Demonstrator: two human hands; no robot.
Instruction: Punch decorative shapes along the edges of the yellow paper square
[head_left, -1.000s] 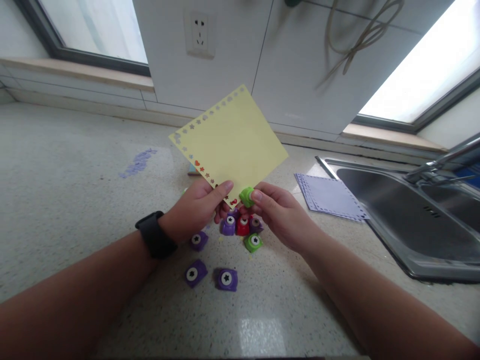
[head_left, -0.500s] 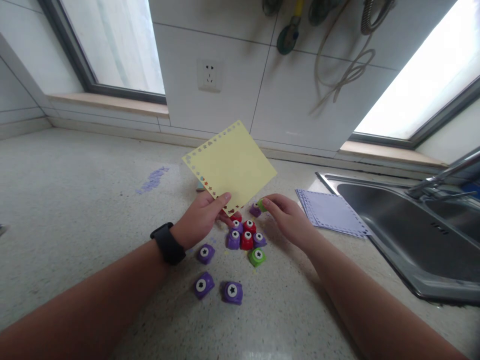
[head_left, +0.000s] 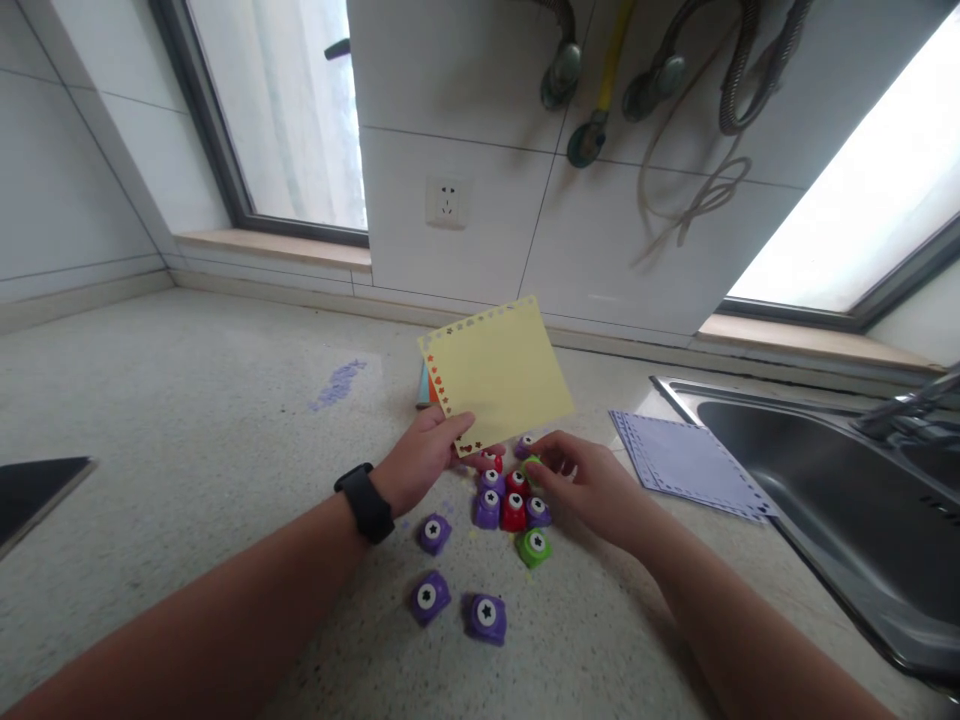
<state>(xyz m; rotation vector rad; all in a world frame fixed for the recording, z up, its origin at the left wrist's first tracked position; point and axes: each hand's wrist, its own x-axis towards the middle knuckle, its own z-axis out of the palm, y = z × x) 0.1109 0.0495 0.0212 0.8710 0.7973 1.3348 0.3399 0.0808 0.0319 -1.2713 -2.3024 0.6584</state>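
My left hand [head_left: 424, 452] pinches a sheet of yellow paper [head_left: 502, 375] by its near corner, thumb on top. Small shapes are punched along its left and far edges and partly along the near edge. My right hand [head_left: 589, 485] has its fingers closed on a green craft punch [head_left: 532, 466], low beside the other punches. Close by are a purple punch [head_left: 523, 447], a red punch [head_left: 514, 511] and several more in a tight group. A second green punch [head_left: 535, 547] stands just in front. Nearer me are loose purple punches [head_left: 486, 617] with star marks.
Punched lilac sheets [head_left: 686, 460] lie at the right, overlapping the rim of the steel sink [head_left: 795, 480]. Purple paper bits [head_left: 339, 385] are scattered at the left. A blue and orange item [head_left: 424, 385] is partly behind the yellow paper. A dark flat object [head_left: 37, 495] sits at far left.
The yellow paper has turned and lowered in my left hand. My right hand has brought the green punch down against the group of punches. The head view has tilted up and left.
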